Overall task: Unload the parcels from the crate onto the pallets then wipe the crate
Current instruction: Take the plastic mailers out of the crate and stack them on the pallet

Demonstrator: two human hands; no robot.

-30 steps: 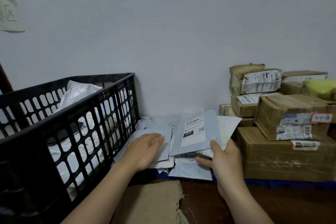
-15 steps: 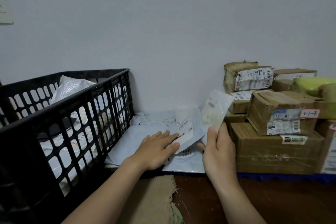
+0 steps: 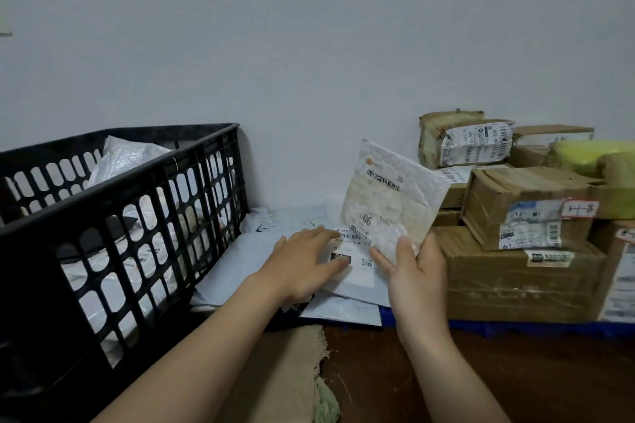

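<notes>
The white bumpy parcel (image 3: 388, 203) is held up in the air, tilted, with its label facing us. The right hand (image 3: 415, 282) pinches its bottom corner with thumb and fingers. The left hand (image 3: 302, 264) lies flat, fingers straight, pressing on a pile of flat grey parcels (image 3: 233, 268) by the wall. The black crate (image 3: 113, 196) stands just to the left of the pile and has white bags (image 3: 123, 154) in it. On the right, brown boxes (image 3: 515, 282) are stacked on a blue pallet (image 3: 515, 326). A tan mat (image 3: 281, 371) lies on the floor near the arms.
</notes>
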